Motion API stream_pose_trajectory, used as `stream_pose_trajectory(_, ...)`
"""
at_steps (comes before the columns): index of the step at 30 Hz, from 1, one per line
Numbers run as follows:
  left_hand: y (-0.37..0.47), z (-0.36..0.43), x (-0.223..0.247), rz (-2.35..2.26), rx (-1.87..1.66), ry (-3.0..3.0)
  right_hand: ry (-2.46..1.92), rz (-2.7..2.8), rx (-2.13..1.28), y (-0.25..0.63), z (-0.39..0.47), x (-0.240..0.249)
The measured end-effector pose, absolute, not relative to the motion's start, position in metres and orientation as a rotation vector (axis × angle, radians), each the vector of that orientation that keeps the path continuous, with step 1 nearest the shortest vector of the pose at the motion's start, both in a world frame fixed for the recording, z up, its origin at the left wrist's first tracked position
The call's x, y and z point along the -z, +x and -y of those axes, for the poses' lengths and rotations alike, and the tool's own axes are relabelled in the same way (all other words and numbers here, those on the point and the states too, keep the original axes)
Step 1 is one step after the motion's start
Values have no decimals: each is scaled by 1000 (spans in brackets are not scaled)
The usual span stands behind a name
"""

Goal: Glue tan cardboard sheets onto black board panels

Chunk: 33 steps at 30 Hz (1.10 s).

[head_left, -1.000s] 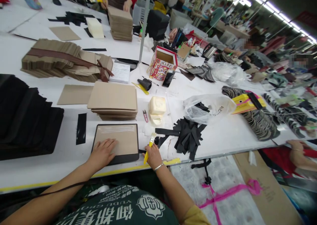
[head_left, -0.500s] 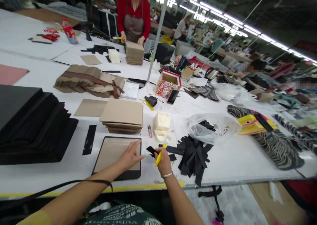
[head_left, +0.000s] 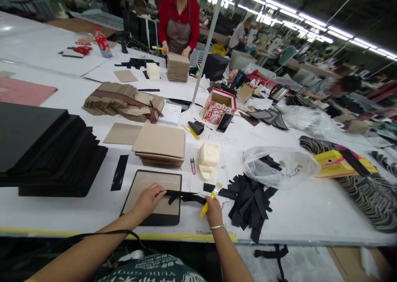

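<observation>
My left hand (head_left: 151, 200) pinches one end of a thin black strip (head_left: 181, 193), held above a beige board (head_left: 139, 187) that lies on a larger black sheet (head_left: 159, 219). In my right hand (head_left: 214, 211) is a small brush (head_left: 212, 196) with a yellow handle, bristles pointing up and away. Another black strip (head_left: 194, 198) runs to the fingertips of that hand; its exact grip is hidden. Right of it lies a heap of black strips (head_left: 249, 207). A cream plastic container (head_left: 209, 154) stands just beyond, with pink thread snips (head_left: 192, 166) beside it.
A stack of beige boards (head_left: 161, 139) is behind the sheet. To the left stand a tall black sheet pile (head_left: 31, 137) and a lone black strip (head_left: 119, 173). A plastic bag (head_left: 279, 166) and a red box (head_left: 218, 108) lie farther off. A co-worker (head_left: 179, 21) stands across the table.
My left hand has gone from open over the board to pinching a black strip stretched between the hands. My right hand still holds the brush. The view has shifted slightly left.
</observation>
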State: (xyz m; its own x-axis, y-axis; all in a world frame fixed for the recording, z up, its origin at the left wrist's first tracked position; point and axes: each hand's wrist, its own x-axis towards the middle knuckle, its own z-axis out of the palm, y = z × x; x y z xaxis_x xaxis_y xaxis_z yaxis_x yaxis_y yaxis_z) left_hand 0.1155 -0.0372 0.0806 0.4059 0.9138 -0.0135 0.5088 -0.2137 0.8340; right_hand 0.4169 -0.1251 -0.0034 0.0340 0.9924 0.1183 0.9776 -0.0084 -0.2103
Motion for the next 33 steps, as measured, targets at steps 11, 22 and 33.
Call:
stream_pose_trajectory(11,106,20,-87,-1226,-478,1603,-2333,1933,55,437,119,-55)
stream_pose_trajectory(22,145,29,-102,-882,-571,731,-1699,1641,-557,290,80,-99)
stream_pose_trajectory(33,96,34,-95,-1042,-549,724,-2414,1833,-110,428,98,-36)
